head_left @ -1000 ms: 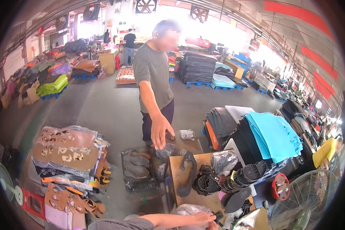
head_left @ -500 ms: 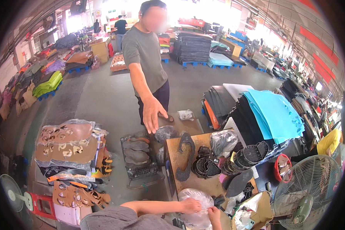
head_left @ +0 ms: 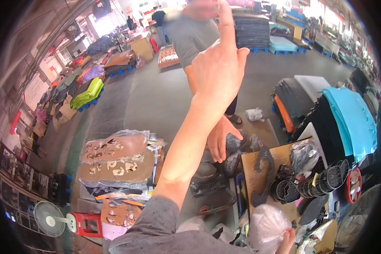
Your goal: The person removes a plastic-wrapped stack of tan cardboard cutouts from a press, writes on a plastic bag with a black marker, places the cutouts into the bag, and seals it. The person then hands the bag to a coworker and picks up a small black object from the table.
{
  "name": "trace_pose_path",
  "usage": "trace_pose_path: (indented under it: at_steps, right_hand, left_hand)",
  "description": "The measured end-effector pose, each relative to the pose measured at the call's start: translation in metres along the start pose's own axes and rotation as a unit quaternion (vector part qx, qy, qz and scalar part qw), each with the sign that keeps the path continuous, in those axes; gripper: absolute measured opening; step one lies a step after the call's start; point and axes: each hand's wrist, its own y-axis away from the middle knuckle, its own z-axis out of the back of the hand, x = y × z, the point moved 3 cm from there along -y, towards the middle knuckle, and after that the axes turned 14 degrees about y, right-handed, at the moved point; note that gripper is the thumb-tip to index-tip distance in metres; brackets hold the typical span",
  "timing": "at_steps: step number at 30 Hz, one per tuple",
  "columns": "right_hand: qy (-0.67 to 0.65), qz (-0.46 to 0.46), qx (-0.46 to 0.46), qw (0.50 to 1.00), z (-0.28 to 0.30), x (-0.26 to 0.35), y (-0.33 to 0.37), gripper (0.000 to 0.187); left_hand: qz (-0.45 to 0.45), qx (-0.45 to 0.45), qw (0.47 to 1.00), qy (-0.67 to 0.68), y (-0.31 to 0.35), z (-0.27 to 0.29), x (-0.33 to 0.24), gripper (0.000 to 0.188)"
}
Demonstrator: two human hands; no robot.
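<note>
My left arm reaches up through the middle of the view. My left hand is raised in the air with its index finger stretched out and its thumb apart; nothing shows in it, and the other fingers look curled. At the lower right, my right hand grips the gathered edge of a whitish translucent plastic bag, whose contents I cannot make out. The bag sits at the near end of a worn wooden table. Behind my raised arm stands a person in a grey shirt, whose lowered hand hangs beyond my forearm.
Black curved strips and a dark flat curved piece lie on the table. Brown cut sheets are stacked at left, near a white fan. Blue sheets top a pile at right. Another fan stands at the lower right.
My left hand has let go of the plastic bag and risen forward, index finger out. My right hand stays at the bag. The view has swung left, and the other person's hand hangs lower.
</note>
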Motion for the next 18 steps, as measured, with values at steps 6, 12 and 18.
trace_pose_path:
  at_steps: [6, 12, 18]
  right_hand:
    - [-0.183, 0.054, -0.037, 0.981, -0.077, 0.124, -0.046, 0.013]
    - [-0.222, 0.150, 0.041, 0.963, -0.177, 0.238, -0.119, 0.013]
    - [-0.289, 0.176, 0.037, 0.940, -0.249, 0.284, -0.198, 0.013]
  left_hand:
    - [-0.036, 0.144, 0.984, 0.098, 0.137, 0.018, 0.053, 0.029]
    - [0.126, 0.174, 0.956, 0.200, 0.313, 0.057, 0.113, 0.016]
    - [0.388, 0.278, 0.870, 0.121, 0.438, 0.110, 0.132, 0.008]
